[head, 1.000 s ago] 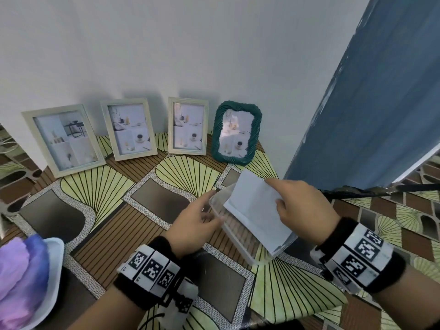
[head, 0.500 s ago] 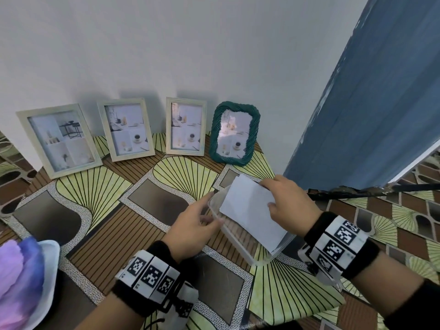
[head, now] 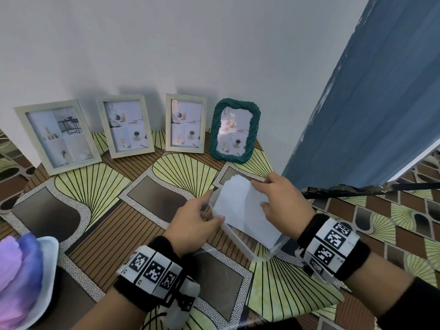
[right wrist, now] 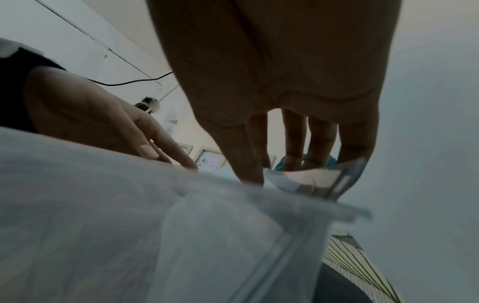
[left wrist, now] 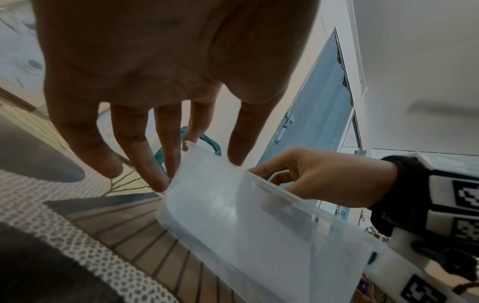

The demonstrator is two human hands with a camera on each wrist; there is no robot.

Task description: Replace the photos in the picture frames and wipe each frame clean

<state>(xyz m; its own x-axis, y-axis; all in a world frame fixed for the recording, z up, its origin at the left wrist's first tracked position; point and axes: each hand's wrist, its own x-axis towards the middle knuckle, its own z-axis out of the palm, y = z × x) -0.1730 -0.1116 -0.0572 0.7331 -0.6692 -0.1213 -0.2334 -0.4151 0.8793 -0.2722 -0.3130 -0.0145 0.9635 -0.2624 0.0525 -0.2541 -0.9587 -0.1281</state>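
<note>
- Since a second ago: stack of photos (head: 245, 210) fanned at its far edge, lowered closer into clear plastic box (head: 256, 251).
- Right hand (head: 285, 206) pinching the stack, thumb on top.
- Left hand (head: 194, 222) steadying the box's near-left rim, fingers spread and straight.
- Box close to the table (head: 78, 239) right edge; blue door (head: 371, 110) just beyond.
- Open tabletop to the left, before the four frames: large pale frame (head: 57, 136), second pale frame (head: 127, 127), third pale frame (head: 186, 123), green frame (head: 234, 131).

Printed sides of the photos (head: 245, 208) face away, right hand (head: 283, 203) covers their right edge, clear box (head: 240, 241) interior mostly hidden under them, right wrist view smeared by blur, purple cloth (head: 16, 279) and its white tray (head: 48, 263) cropped at left edge.
</note>
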